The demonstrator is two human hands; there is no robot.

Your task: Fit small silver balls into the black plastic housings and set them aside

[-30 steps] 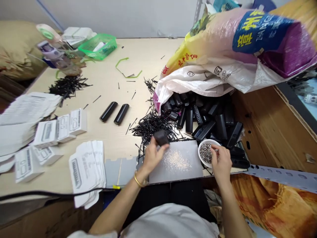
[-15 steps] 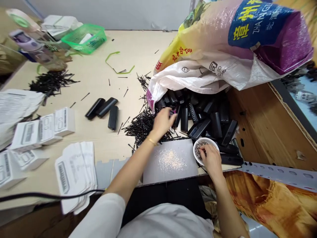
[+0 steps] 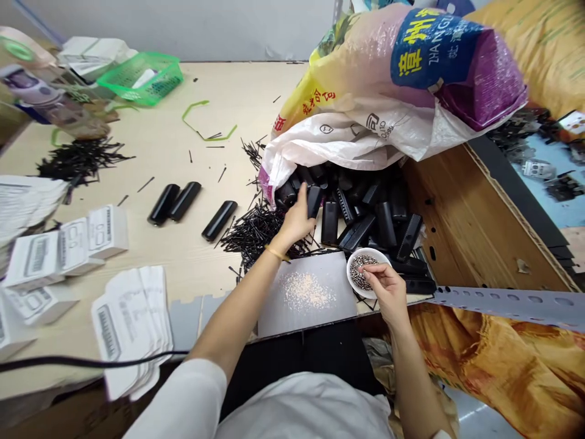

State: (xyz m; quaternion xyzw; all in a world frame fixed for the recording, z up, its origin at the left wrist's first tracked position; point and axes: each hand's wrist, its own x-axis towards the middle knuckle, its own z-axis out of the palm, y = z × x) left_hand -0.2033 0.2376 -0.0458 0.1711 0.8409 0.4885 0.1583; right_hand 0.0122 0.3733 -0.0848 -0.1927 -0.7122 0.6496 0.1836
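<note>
My left hand (image 3: 297,221) reaches into a heap of black plastic parts (image 3: 365,213) spilling from a big printed sack (image 3: 388,91), and its fingers close round one black part (image 3: 314,200). My right hand (image 3: 382,286) hovers at the edge of a small white bowl of tiny metal pieces (image 3: 361,271), fingertips pinched together over it; what they pinch is too small to make out. A grey plate (image 3: 306,292) with pale specks lies between the hands. Black pins (image 3: 256,231) are piled just left of my left hand.
Three black parts (image 3: 183,204) lie apart on the beige table. White printed boxes (image 3: 68,244) and flat cartons (image 3: 132,317) sit at the left, another pin pile (image 3: 77,160) and a green basket (image 3: 141,76) farther back. A black cable (image 3: 91,361) crosses the front edge.
My left hand set down the black part it held, which now lies with the others on the table, then reached to the heap and gripped another. My right hand stayed at the bowl.
</note>
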